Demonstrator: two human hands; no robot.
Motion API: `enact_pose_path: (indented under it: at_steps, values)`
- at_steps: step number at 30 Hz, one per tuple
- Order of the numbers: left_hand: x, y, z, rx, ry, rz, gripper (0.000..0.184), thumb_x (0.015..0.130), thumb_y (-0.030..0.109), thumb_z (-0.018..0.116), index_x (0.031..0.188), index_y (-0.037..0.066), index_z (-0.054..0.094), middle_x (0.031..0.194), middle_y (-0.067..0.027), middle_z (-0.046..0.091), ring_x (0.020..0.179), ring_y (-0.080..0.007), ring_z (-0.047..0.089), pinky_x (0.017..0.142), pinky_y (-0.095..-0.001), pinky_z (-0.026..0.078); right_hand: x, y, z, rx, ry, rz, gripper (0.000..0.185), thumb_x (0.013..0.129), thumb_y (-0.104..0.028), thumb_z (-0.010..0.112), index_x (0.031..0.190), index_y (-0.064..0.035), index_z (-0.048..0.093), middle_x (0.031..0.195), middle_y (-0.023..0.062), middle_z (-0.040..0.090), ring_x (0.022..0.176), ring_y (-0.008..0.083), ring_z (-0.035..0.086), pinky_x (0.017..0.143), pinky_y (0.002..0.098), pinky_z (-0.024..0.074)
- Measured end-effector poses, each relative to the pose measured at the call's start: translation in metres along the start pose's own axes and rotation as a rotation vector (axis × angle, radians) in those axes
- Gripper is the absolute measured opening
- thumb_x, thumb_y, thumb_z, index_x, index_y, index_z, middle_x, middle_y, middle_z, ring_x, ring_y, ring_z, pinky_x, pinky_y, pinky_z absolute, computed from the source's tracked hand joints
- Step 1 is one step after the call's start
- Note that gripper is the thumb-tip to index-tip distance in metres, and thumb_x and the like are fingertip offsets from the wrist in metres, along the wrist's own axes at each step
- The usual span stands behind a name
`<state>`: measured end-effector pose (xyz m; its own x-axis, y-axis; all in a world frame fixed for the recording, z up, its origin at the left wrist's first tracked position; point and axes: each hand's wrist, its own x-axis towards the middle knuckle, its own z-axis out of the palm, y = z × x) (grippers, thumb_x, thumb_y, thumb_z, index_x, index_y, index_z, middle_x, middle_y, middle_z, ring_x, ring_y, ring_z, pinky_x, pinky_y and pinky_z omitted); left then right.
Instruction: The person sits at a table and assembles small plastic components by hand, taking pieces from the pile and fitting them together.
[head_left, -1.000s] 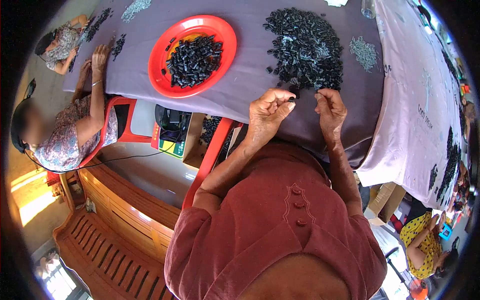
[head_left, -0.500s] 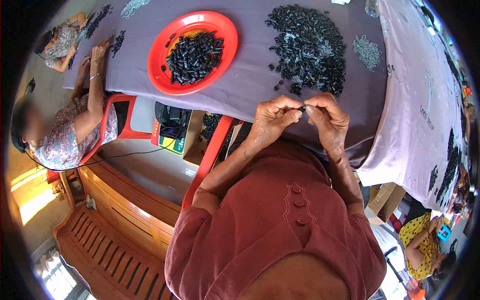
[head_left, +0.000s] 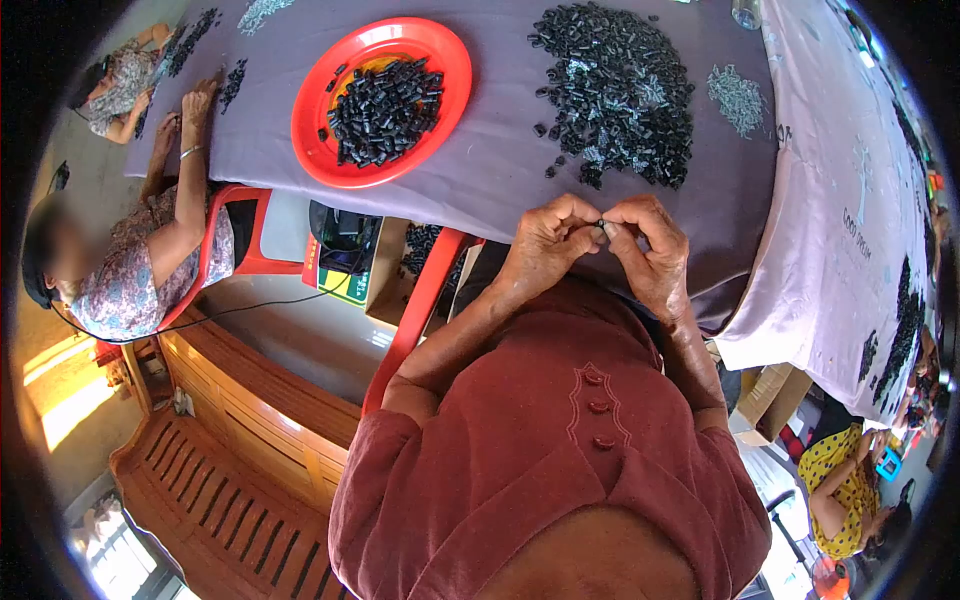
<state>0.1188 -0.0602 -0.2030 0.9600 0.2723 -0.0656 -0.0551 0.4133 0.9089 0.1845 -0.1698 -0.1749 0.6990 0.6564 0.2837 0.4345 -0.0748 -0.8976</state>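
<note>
Stretching beyond the lap, the table [head_left: 500, 140] has bare cloth between the plate [head_left: 457, 80], close to the near edge, and the black heap [head_left: 615, 100]. A narrow bare strip parts the heap from the left hand [head_left: 552, 240] and right hand [head_left: 650, 250], fingertips together, both pinching one small piece [head_left: 601, 224] between them.

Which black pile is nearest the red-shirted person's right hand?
The wide pile on the purple cloth, speckled with pale bits, just beyond that right hand. The smaller pile in the red plate sits farther left.
</note>
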Motion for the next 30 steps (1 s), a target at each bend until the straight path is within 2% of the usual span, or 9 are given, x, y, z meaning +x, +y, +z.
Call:
enact_pose_path:
  at_steps: [5,8,13,15,21,26,30]
  values:
    - [0.0,-0.007,-0.007,0.205,0.056,0.058,0.01,0.067,-0.006,0.05,0.074,0.0,0.047,0.068,-0.0005,0.049,0.063,-0.004,0.045,0.055,-0.0162,0.038,-0.001,0.002,0.003,-0.154,-0.071,-0.11,0.012,0.064,0.005,0.049,0.074,-0.0024,0.047,0.068,0.0097,0.046,0.059,0.0223,0.049,0.05,0.0259,0.0389]
    - [-0.002,-0.004,-0.007,0.227,0.091,0.078,0.011,0.067,-0.006,0.05,0.074,0.001,0.047,0.068,-0.0005,0.049,0.063,-0.0041,0.045,0.055,-0.0162,0.038,-0.005,0.003,0.001,-0.123,-0.115,-0.009,0.011,0.065,0.004,0.049,0.073,-0.0023,0.045,0.068,0.0103,0.046,0.059,0.0246,0.048,0.051,0.0277,0.0384]
    - [-0.001,0.001,-0.006,0.142,0.068,0.07,0.01,0.067,-0.006,0.05,0.074,0.002,0.047,0.068,-0.0007,0.049,0.063,-0.0049,0.045,0.056,-0.017,0.038,-0.009,0.003,0.0,-0.12,-0.113,0.045,0.009,0.065,0.003,0.049,0.072,-0.0016,0.045,0.068,0.0104,0.046,0.058,0.0237,0.048,0.051,0.0285,0.0382]
    - [-0.002,0.0,-0.006,-0.051,0.084,-0.035,0.009,0.068,-0.005,0.05,0.074,0.002,0.047,0.069,-0.0011,0.049,0.062,-0.0053,0.045,0.055,-0.0176,0.039,-0.011,0.003,0.0,-0.102,-0.098,0.048,0.009,0.065,0.003,0.049,0.073,-0.0014,0.045,0.068,0.0105,0.046,0.059,0.0236,0.048,0.051,0.0285,0.0383]
    - [-0.009,-0.001,-0.006,0.05,-0.008,-0.157,0.006,0.069,0.0,0.051,0.074,0.001,0.048,0.066,-0.0003,0.049,0.059,-0.0051,0.045,0.052,-0.0169,0.038,-0.012,0.002,-0.002,-0.181,-0.036,-0.049,0.012,0.064,0.004,0.05,0.075,-0.0006,0.046,0.068,0.011,0.047,0.062,0.0243,0.049,0.052,0.0293,0.0393]
    - [-0.009,-0.002,-0.009,0.098,-0.058,-0.154,0.004,0.07,0.002,0.051,0.074,0.001,0.05,0.064,0.0006,0.049,0.059,-0.0041,0.044,0.051,-0.016,0.037,-0.014,0.003,-0.006,-0.229,-0.119,-0.171,0.013,0.064,0.005,0.049,0.075,-0.0006,0.045,0.069,0.0112,0.047,0.062,0.0255,0.049,0.052,0.0296,0.0396]
    - [-0.009,-0.006,-0.012,0.096,-0.125,-0.122,0.004,0.069,0.002,0.051,0.074,0.002,0.051,0.064,0.0007,0.05,0.058,-0.0033,0.044,0.05,-0.0154,0.036,-0.016,-0.008,-0.007,-0.158,-0.196,-0.055,0.012,0.065,0.004,0.049,0.075,-0.0007,0.045,0.07,0.0111,0.046,0.061,0.0258,0.048,0.052,0.0297,0.0395]
